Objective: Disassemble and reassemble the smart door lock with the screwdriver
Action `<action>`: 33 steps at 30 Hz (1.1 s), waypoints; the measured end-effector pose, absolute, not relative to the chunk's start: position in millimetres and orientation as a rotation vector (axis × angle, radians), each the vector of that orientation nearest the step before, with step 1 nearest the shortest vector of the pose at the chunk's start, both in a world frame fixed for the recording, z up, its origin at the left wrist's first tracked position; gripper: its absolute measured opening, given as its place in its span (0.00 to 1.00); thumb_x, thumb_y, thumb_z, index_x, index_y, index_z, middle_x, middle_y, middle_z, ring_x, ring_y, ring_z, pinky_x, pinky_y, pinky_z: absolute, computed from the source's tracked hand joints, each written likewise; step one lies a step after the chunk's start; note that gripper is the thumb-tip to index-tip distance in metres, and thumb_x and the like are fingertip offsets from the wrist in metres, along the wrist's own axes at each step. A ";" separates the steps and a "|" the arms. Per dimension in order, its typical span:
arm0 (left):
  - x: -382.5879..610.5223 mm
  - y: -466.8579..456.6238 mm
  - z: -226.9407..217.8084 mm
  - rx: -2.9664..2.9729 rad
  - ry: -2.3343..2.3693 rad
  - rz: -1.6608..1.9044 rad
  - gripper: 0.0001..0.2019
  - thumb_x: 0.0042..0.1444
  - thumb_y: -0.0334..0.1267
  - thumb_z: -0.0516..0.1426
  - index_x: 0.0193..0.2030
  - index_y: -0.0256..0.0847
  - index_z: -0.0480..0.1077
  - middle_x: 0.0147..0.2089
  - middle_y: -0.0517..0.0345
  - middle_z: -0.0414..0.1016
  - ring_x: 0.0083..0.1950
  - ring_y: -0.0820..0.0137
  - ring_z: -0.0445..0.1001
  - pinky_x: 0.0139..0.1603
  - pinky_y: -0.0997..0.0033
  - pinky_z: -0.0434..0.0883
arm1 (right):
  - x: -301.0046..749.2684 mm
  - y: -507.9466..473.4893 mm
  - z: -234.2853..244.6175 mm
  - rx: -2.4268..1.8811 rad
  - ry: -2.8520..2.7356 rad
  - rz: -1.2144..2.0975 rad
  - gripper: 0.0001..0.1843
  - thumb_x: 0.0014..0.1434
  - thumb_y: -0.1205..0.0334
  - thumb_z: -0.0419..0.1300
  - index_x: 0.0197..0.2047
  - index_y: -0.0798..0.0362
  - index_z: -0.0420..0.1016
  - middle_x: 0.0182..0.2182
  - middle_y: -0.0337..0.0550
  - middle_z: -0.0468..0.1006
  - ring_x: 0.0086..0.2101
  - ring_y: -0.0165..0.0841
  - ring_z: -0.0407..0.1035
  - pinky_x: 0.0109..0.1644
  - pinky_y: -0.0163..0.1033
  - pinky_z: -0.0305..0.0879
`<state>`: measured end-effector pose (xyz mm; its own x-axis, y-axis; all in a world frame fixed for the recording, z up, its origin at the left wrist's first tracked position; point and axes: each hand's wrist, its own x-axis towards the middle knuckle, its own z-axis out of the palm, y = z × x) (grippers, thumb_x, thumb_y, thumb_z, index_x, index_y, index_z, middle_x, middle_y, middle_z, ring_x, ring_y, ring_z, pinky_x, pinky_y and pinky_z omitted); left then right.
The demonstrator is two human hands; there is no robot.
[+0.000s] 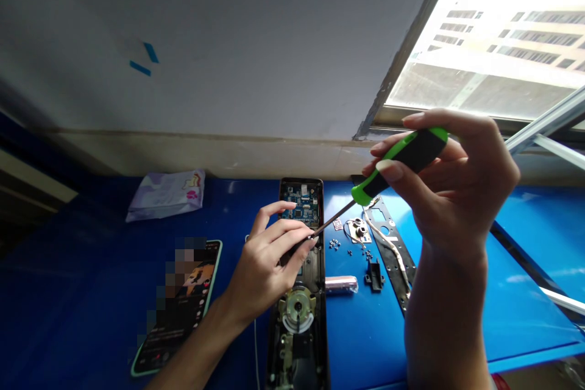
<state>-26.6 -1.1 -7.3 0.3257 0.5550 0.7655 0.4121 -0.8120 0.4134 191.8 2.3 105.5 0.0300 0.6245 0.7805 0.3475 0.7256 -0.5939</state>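
My right hand is wrapped round the green and black handle of a screwdriver, raised above the table. The shaft slants down to the left, its tip at the fingers of my left hand. Thumb and fingers there are pinched at the tip; a tiny shiny bit shows, too small to name. Beneath lies a long, narrow dark housing, open on top, like an electronic door lock. A blue circuit board fills its far end, and a round brass-coloured mechanism sits nearer me. My left hand hides part of its middle.
Right of the housing are several small screws, a small module, a black bracket, a pinkish cylinder and a long black plate with a cable. Leftward lie a phone and a packet. A wall stands behind.
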 end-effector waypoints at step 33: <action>-31.3 7.6 -23.4 1.929 1.296 1.171 0.20 0.71 0.49 0.56 0.67 0.53 0.72 0.81 0.52 0.55 0.78 0.50 0.61 0.76 0.42 0.66 | 170.6 32.9 90.9 -0.562 -1.668 0.102 0.42 0.59 0.74 0.70 0.71 0.37 0.66 0.64 0.43 0.75 0.43 0.38 0.84 0.48 0.44 0.87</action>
<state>-31.3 7.6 -23.4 0.1632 0.9170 0.3640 0.4552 -0.3973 0.7968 170.6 32.9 90.9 -0.0702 0.4157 0.9068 0.3022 0.8752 -0.3778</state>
